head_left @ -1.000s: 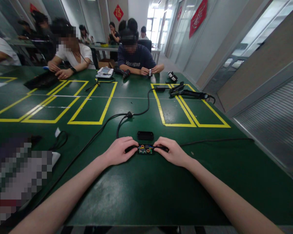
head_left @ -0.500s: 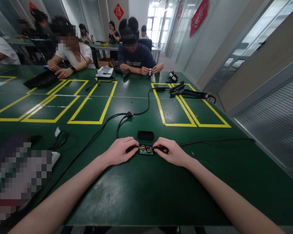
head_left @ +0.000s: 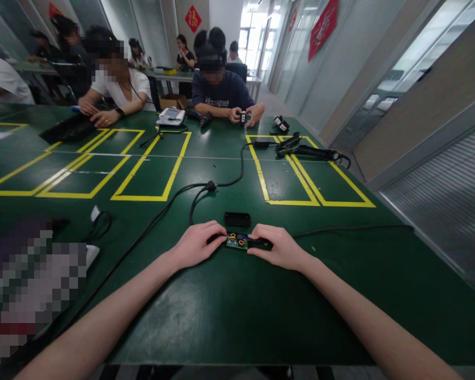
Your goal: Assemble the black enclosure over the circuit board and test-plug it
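Note:
A small green circuit board (head_left: 237, 243) with copper-coloured coils lies in an open black casing in front of me. My left hand (head_left: 200, 244) grips the left end of the casing, its fingers over the dark cable there. On the opposite side my right hand (head_left: 279, 247) holds the right end, the index finger at the far corner and the thumb at the near one. A dark cable (head_left: 263, 244) passes beneath the right fingers. Just beyond the board rests a black casing cover (head_left: 237, 219), hollow side up, touched by neither hand.
A black cable with a plug (head_left: 210, 186) crosses the green table (head_left: 229, 316). Another cable (head_left: 352, 228) runs right. Yellow tape (head_left: 138, 198) marks rectangles farther off. Beyond lie a drill (head_left: 203, 119) and black tool-like parts (head_left: 304, 151). Co-workers sit opposite; one holds a small black-and-white part (head_left: 244, 118).
My right thumb and index finger have spread from a pinch on the cable to the casing's right corners. My left hand has hardly moved. The co-worker opposite has shifted their hands around their part.

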{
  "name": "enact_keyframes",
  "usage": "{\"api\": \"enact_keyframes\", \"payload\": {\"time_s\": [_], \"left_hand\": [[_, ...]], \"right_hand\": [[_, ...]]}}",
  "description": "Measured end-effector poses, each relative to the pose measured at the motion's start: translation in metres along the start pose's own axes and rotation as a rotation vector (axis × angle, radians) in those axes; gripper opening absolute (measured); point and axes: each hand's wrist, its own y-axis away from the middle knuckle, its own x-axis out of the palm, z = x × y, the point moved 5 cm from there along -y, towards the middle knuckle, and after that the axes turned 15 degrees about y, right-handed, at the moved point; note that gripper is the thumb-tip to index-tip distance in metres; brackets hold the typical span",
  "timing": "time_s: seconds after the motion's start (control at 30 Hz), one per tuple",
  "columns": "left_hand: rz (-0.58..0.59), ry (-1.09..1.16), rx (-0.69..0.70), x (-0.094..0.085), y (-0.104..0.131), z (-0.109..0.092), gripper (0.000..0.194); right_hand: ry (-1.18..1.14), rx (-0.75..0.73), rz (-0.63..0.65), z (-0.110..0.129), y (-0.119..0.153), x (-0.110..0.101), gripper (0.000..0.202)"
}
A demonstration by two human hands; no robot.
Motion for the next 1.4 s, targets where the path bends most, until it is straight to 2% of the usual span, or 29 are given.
{"api": "enact_keyframes", "payload": {"time_s": [0.3, 0.43, 0.6, 0.8, 1.03, 1.23, 1.33, 1.4], "left_hand": [[0.061, -0.116, 0.034, 0.005, 0.0, -0.004, 0.022], [0.028, -0.098, 0.026, 0.004, -0.001, -0.004, 0.022], [-0.007, -0.076, 0.042, 0.001, -0.001, -0.004, 0.021], [0.002, 0.012, 0.094, 0.0, 0.001, -0.006, 0.02], [-0.054, 0.128, -0.014, -0.005, 0.0, -0.002, 0.018], [-0.037, 0.046, 0.071, -0.004, -0.001, -0.009, 0.022], [-0.028, -0.048, 0.078, -0.002, -0.002, -0.013, 0.021], [-0.024, -0.11, 0.075, 0.0, -0.003, -0.016, 0.02]], "right_hand": [[-0.017, -0.06, -0.066, 0.002, -0.001, -0.004, 0.014], [-0.012, -0.043, -0.083, 0.002, -0.001, -0.004, 0.007], [-0.031, -0.025, -0.075, 0.004, -0.003, -0.006, 0.01], [-0.019, -0.092, -0.074, 0.006, -0.003, -0.008, 0.008], [0.14, -0.152, -0.012, 0.005, -0.003, -0.006, 0.018], [0.294, -0.222, 0.033, 0.015, -0.006, -0.01, 0.024], [0.256, -0.22, -0.019, 0.014, -0.005, -0.011, 0.022], [0.218, -0.165, -0.121, 0.008, -0.004, -0.013, 0.021]]}}
